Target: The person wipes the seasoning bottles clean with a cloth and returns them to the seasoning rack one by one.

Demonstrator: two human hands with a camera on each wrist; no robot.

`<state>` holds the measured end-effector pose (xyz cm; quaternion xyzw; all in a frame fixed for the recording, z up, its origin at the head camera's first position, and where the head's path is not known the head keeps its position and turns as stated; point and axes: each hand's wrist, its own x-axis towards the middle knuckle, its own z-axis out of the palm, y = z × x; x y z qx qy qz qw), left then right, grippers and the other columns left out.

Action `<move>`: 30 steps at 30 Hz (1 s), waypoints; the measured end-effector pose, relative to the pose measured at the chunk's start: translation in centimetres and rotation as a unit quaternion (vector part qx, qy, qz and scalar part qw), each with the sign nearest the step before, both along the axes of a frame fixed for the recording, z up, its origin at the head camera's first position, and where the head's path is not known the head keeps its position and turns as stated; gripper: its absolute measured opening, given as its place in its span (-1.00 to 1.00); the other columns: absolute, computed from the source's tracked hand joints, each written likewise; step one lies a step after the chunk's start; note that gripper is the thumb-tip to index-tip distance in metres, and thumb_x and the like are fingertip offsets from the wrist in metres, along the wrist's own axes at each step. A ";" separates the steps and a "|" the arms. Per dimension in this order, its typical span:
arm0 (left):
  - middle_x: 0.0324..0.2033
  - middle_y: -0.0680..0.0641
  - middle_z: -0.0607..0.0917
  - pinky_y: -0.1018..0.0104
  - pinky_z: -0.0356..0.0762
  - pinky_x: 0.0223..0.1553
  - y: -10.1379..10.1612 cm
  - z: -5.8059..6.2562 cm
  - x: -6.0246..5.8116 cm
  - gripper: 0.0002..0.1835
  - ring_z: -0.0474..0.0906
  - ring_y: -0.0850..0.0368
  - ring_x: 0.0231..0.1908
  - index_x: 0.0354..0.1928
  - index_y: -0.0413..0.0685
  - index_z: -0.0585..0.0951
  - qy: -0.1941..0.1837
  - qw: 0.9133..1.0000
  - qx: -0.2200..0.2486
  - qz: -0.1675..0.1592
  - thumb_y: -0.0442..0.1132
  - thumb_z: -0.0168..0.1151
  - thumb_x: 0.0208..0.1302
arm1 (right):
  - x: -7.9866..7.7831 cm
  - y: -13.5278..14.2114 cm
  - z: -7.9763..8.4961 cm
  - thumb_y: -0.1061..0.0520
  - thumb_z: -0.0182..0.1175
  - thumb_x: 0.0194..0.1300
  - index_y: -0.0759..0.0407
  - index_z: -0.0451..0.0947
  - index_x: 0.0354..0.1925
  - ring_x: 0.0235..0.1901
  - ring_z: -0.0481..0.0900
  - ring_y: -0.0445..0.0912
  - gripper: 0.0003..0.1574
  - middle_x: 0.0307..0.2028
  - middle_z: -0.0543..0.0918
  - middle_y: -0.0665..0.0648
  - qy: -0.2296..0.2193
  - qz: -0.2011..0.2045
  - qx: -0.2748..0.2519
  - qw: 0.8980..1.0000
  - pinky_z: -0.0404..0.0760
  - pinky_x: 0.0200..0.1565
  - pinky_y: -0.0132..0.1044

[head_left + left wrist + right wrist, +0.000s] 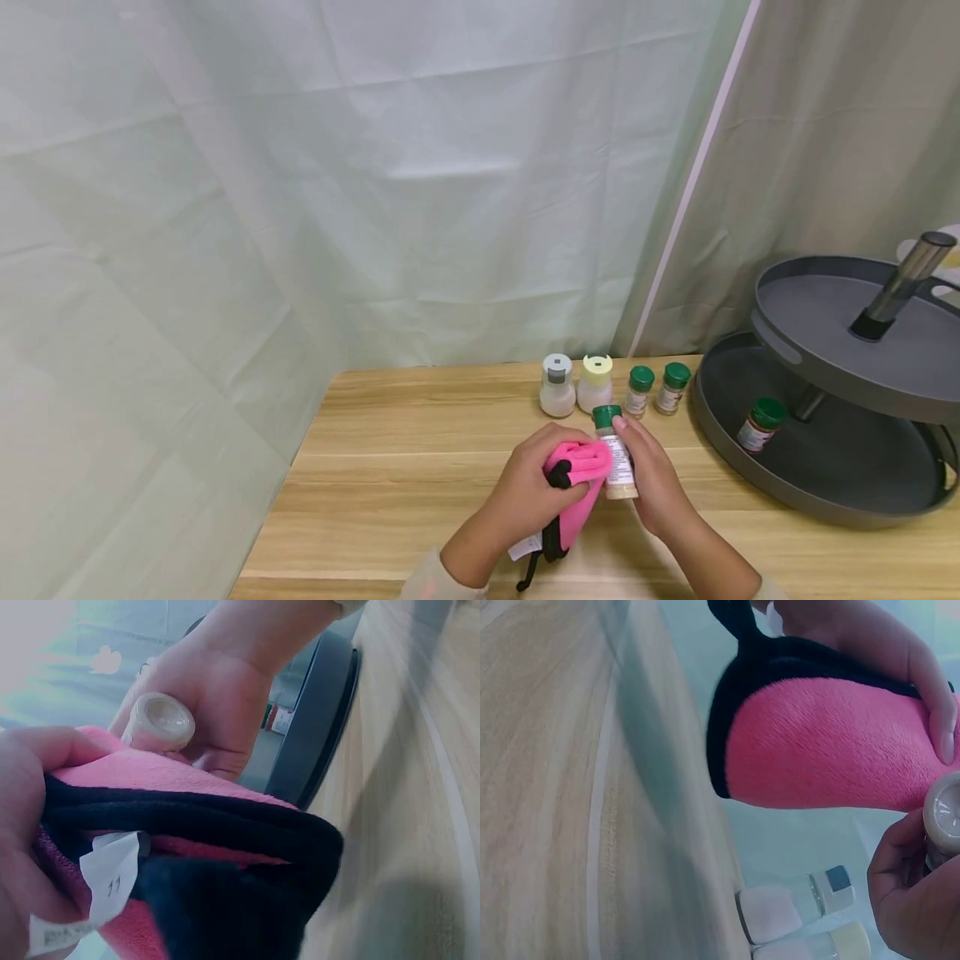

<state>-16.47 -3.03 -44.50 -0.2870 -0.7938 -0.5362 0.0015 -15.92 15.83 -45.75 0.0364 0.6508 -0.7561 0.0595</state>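
My left hand (528, 479) grips a folded pink cloth (579, 492) with black edging, a black loop and a white tag (112, 874). In my right hand (652, 475) is a spice bottle (619, 467) with a green cap and a white printed label, tilted slightly. The cloth's folded end lies right at the bottle's side. Both hands are over the wooden table, near its front. In the left wrist view the bottle's pale base (163, 724) faces the camera; the right wrist view shows the cloth's broad pink face (825, 746) beside the bottle.
Along the table's back edge stand a grey-topped jar (557, 387), a yellow-topped jar (596, 385) and two green-capped spice bottles (639, 392). At right, a dark two-tier round tray (720, 450) holds another green-capped bottle (761, 425) on its lower tier. Pale curtains (450, 208) hang behind.
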 end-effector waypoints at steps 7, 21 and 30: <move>-0.07 0.18 0.67 0.44 0.56 0.01 0.2 0.0 0.1 -0.55 0.55 0.41 -0.07 0.05 0.27 0.64 0.003 0.998 -0.041 -0.053 -0.30 0.48 0.15 | -0.3 0.2 -0.1 -0.20 -0.23 0.62 0.19 0.29 0.21 -0.26 0.54 -0.14 -0.44 -0.21 0.49 0.08 0.013 -0.044 0.003 0.999 0.62 -0.26 -0.34; -0.04 0.20 0.68 0.39 0.56 0.05 0.2 -0.1 0.0 -0.52 0.57 0.36 -0.05 0.07 0.31 0.62 0.006 1.000 -0.025 0.012 -0.29 0.49 0.13 | 0.0 0.1 0.1 -0.18 -0.41 0.64 0.15 0.14 0.41 -0.16 0.53 -0.20 -0.36 -0.06 0.47 0.03 -0.011 -0.011 0.009 1.000 0.63 -0.18 -0.36; -0.01 0.15 0.67 0.34 0.59 0.06 -0.3 -0.1 -0.5 -0.51 0.58 0.26 -0.04 0.10 0.29 0.60 -0.002 0.997 0.015 0.081 -0.29 0.48 0.15 | 0.0 -0.1 0.1 -0.11 -0.16 0.61 0.08 0.34 0.17 -0.37 0.60 -0.12 -0.60 -0.26 0.56 0.06 -0.010 0.030 -0.013 0.999 0.69 -0.32 -0.23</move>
